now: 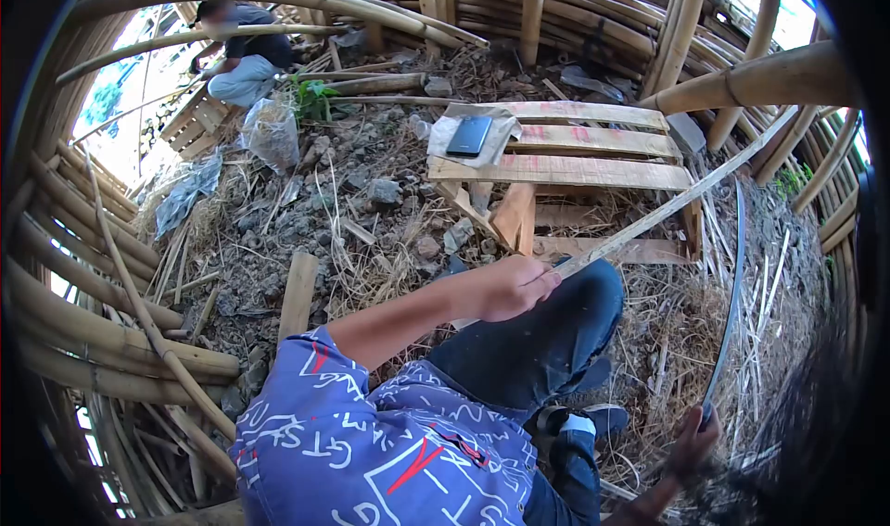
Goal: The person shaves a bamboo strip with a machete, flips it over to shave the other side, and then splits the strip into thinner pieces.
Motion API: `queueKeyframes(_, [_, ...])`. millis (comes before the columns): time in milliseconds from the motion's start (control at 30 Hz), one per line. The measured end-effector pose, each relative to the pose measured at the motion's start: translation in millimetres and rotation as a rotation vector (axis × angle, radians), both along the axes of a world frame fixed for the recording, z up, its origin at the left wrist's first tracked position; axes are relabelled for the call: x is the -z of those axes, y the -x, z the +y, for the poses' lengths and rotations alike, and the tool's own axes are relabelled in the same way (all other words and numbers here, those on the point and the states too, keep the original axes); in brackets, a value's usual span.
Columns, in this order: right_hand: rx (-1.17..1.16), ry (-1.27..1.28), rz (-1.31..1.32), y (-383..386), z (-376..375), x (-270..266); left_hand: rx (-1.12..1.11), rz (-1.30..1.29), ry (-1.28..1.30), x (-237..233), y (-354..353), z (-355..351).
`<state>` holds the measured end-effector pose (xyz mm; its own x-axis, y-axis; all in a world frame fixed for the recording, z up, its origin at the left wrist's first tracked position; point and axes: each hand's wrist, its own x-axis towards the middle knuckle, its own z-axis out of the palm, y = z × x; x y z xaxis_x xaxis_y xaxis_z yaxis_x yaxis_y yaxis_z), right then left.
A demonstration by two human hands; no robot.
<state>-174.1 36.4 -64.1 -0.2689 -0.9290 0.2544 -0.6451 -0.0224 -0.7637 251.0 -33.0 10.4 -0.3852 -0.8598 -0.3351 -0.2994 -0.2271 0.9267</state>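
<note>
My left hand point(514, 288) is closed in a fist around a long, flat bamboo strip point(663, 209), above my bent knee. From the fist the strip slants up to the far right, passing in front of the bench's right end. Low on the right, my right hand point(693, 444) grips the dark handle of a machete point(735, 294). Its long, narrow, slightly curved blade points upward, to the right of the strip and apart from it in the view. Part of my right hand and forearm lies in shadow.
A low slatted wooden bench point(575, 169) stands ahead, with a dark phone point(470, 136) on a cloth. Bamboo poles point(120, 336) enclose the space. Rubble, straw and plastic bags point(271, 135) cover the ground. Another person point(246, 49) crouches at the back left near a wooden crate point(195, 118).
</note>
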Motion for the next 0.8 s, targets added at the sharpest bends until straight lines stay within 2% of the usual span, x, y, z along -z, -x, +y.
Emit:
queueKeyframes(100, [-0.048, -0.076, -0.144, -33.9, -10.4, -13.3, 0.007, -0.071, 0.019, 15.0, 6.0, -4.0])
queueKeyframes(167, [0.009, -0.089, -0.138, -46.3, -22.9, -11.8, 0.069, -0.113, 0.17, 30.4, 17.8, -5.0])
queueKeyframes(200, [-0.059, -0.018, 0.145, -41.9, -34.1, -3.2, 0.116, -0.146, 0.138, 24.2, 24.5, -8.5])
queueKeyframes(233, [-0.047, -0.021, 0.145, -51.1, -42.2, -7.7, 0.127, -0.145, 0.136, 24.9, 27.2, -12.2])
queueKeyframes(300, [-0.193, 0.09, 0.267, -74.3, -62.1, -22.3, 0.142, -0.127, 0.191, 29.6, 36.5, -19.1])
queueKeyframes(333, [-0.135, 0.059, 0.285, -87.9, -65.8, -38.5, 0.176, -0.12, 0.253, 31.5, 39.3, -21.4])
queueKeyframes(367, [-0.199, -0.03, 0.239, -105.9, -73.8, -58.6, 0.223, -0.102, 0.322, 32.9, 39.1, -25.0])
queueKeyframes(400, [-0.25, -0.115, 0.184, -117.3, -81.3, -74.2, 0.231, -0.126, 0.284, 36.3, 41.5, -27.6])
queueKeyframes(433, [-0.272, -0.101, 0.288, -121.1, -87.3, -80.5, 0.214, -0.107, 0.212, 43.3, 43.6, -28.8])
queueKeyframes(467, [-0.27, -0.035, 0.32, -123.9, -94.0, -78.8, 0.206, -0.097, 0.269, 46.0, 44.8, -30.9])
queueKeyframes(500, [-0.266, 0.05, 0.458, -119.2, -102.8, -71.0, 0.252, -0.073, 0.259, 46.2, 48.0, -32.3])
queueKeyframes(567, [-0.225, -0.139, 0.609, -100.7, -117.0, -73.2, 0.193, -0.095, 0.104, 41.9, 44.9, -33.0])
queueKeyframes(633, [-0.097, -0.121, 0.636, -79.1, -134.1, -63.2, 0.154, -0.042, 0.048, 42.6, 44.8, -36.0])
queueKeyframes(700, [0.023, -0.325, 0.446, -58.3, -149.3, -64.8, 0.176, -0.158, 0.111, 30.8, 48.7, -35.3])
queueKeyframes(800, [-0.01, -0.266, 0.481, -64.2, -143.4, -75.5, 0.194, -0.212, 0.166, 27.4, 52.0, -38.4])
